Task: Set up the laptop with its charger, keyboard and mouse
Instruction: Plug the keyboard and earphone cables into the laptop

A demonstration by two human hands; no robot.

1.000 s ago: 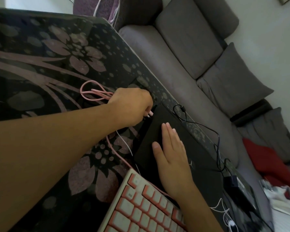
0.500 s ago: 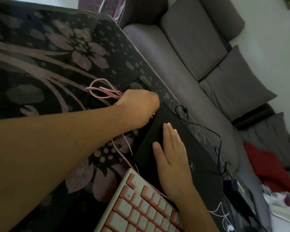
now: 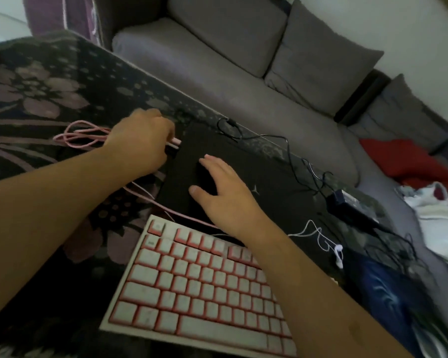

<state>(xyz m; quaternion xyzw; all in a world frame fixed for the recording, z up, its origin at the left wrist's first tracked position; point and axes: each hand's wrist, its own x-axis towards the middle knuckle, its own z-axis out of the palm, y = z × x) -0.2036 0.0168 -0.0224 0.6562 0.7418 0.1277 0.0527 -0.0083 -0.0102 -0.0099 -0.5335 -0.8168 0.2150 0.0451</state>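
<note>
A closed black laptop [image 3: 274,177] lies flat near the table's far edge. My right hand [image 3: 225,192] rests on its lid with the fingers spread. My left hand [image 3: 140,140] pinches the plug of the pink keyboard cable [image 3: 80,133] against the laptop's left side. The white keyboard [image 3: 199,285] with pink-edged keys lies in front of the laptop. The black charger brick [image 3: 352,205] sits at the laptop's right, and its thin black cord [image 3: 290,148] loops along the far edge. No mouse shows.
A dark table top [image 3: 36,94] with a pink floral print fills the left. A white earphone cable [image 3: 321,236] and a blue patterned pad [image 3: 388,301] lie at the right. Behind the table stands a grey sofa [image 3: 217,60] with cushions, a red cloth [image 3: 409,161] and white clothes.
The view has swung and tilted, which brings more of the keyboard and the charger into sight. My left hand stays at the laptop's left side with the plug; my right hand has spread on the lid.
</note>
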